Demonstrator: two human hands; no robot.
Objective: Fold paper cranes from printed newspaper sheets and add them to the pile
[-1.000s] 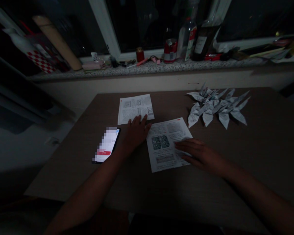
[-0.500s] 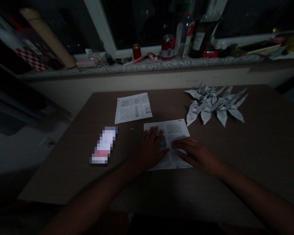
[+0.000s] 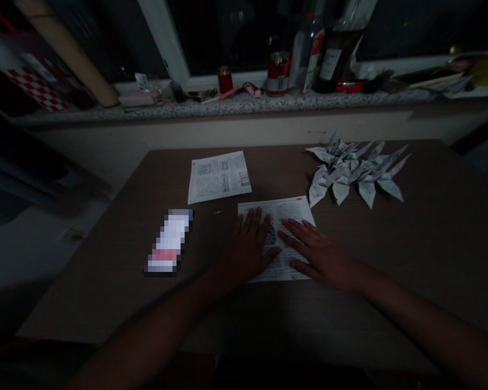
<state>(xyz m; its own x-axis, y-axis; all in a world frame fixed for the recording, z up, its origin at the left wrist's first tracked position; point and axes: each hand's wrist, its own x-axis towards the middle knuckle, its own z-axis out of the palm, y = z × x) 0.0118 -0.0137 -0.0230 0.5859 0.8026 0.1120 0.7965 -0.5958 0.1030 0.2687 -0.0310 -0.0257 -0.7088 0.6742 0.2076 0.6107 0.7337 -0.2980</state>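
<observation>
A printed sheet of paper [image 3: 284, 208] lies flat on the table in front of me, with text, a picture and a small red mark at its top right corner. My left hand [image 3: 248, 246] rests on its left part, fingers stretched out and pointing away from me. On the right part lies my right hand [image 3: 319, 252], palm down with its fingers spread towards the left. Both hands cover much of the print, and neither grips anything. A second printed sheet [image 3: 219, 177] lies apart, farther back and to the left.
Several folded paper cranes [image 3: 358, 173] stand bunched at the table's back right. A phone [image 3: 169, 241], its screen blurred out, lies left of my left hand. Behind the table [image 3: 85, 298], the stone windowsill [image 3: 211, 110] carries a red can [image 3: 278, 73], bottles and a rolling pin [image 3: 65, 49].
My right hand has shifted slightly left and its fingers have spread out flatter on the sheet. The left hand stays in place. The view has moved a little.
</observation>
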